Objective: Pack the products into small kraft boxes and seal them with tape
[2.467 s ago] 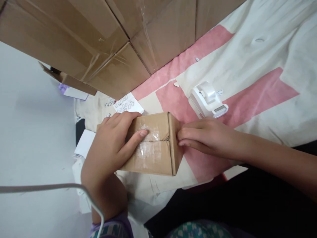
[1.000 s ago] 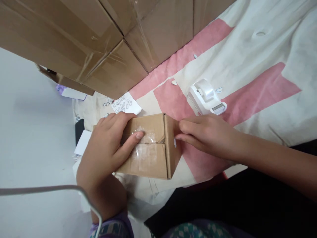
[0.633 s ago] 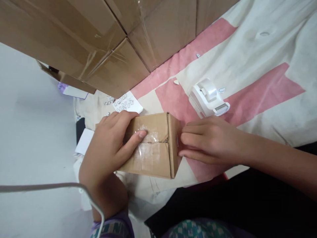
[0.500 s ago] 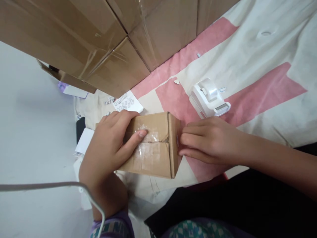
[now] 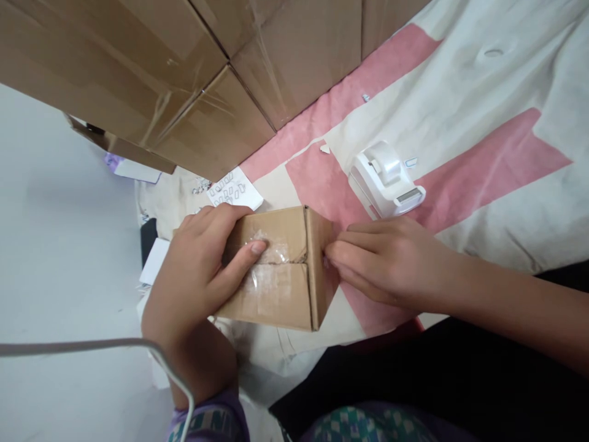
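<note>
The left hand point(image 5: 184, 276) grasps a taped box point(image 5: 280, 301) on the patterned cloth point(image 5: 501, 230), apparently steadying it for the right hand point(image 5: 391, 264), whose bunched fingers meet its end face; whether they pinch anything, I cannot tell. Beyond stand a tape dispenser point(image 5: 384, 187) and large cartons point(image 5: 304, 73).

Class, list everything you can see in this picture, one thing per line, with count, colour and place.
Small cardboard box: one, brown, between the hands
Large cardboard boxes: several, exact count unclear, brown, top
Tape dispenser: one, white, beyond right hand
Paper with drawn outlines: one, white, beyond small box
Small scraps: at least three, pale, around dispenser
Cloth: one, pink and cream, underneath
Cable or rod: one, pale grey, lower left
Wall: one, pale, left
Sleeve: one, purple, patterned, bottom
Hands: two, bare; left on box, right at its end
</note>
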The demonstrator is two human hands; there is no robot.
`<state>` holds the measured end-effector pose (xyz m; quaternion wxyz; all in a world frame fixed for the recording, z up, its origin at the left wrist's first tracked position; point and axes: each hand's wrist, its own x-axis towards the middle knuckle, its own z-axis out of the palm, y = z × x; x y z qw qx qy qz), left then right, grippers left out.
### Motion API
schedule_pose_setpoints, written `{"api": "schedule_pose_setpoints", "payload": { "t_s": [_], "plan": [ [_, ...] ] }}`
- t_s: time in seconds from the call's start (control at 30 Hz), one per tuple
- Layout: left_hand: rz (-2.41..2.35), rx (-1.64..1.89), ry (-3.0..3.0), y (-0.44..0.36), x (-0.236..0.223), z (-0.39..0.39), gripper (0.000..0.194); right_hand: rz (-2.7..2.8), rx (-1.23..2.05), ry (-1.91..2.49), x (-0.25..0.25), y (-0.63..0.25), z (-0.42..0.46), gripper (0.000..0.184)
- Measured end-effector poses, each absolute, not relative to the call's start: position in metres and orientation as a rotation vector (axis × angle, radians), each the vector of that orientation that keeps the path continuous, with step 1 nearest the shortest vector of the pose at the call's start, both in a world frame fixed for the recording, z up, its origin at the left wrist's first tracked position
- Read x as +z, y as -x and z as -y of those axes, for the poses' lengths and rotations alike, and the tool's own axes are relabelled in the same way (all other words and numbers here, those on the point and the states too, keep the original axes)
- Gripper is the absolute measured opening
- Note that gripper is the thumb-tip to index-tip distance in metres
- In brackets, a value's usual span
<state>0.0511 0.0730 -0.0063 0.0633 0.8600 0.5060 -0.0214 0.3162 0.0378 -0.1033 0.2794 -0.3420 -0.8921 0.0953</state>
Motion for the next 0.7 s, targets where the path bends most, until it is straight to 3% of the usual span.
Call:
{"api": "schedule_pose_setpoints", "payload": {
  "t_s": [0.27, 0.7],
  "plan": [
    [-1.527, -0.072, -2.598, -0.0506, -0.0065, -0.0736, 0.033, 2.489, 0.472, 0.767, -0.1076, -0.3184, -0.0452, 0.020],
    [-1.511, -0.038, -2.601, -0.0499, -0.0074, -0.0739, 0.033, 2.210, 0.901, 0.904, -0.1055, -0.3105, -0.0385, 0.020]
  ]
}}
